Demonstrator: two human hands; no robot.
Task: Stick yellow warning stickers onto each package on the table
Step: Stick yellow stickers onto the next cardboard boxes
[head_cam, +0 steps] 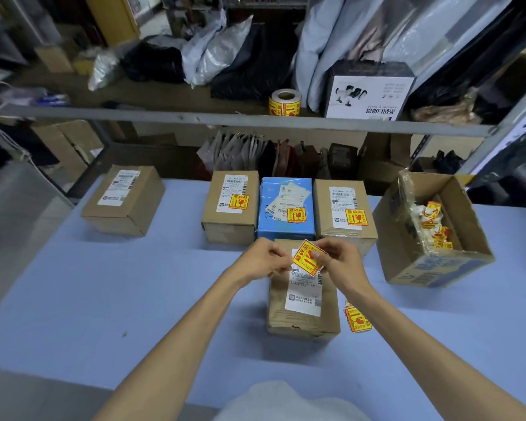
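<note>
A yellow warning sticker [305,257] is pinched between my left hand [263,261] and my right hand [339,262], just above the far end of a brown package [302,322] with a white shipping label. Behind it stand three packages in a row, each bearing a yellow sticker: a brown one [230,221], a blue one [286,189] and another brown one [345,214]. A fifth brown package [125,202] sits apart at the far left with only a white label. A few loose yellow stickers [357,320] lie on the table right of the near package.
The blue table cover [134,299] spreads to the left and front. An open cardboard box [431,268] with sticker scraps stands at the right. A sticker roll [284,103] and a white carton [368,92] sit on the metal shelf [225,118] behind.
</note>
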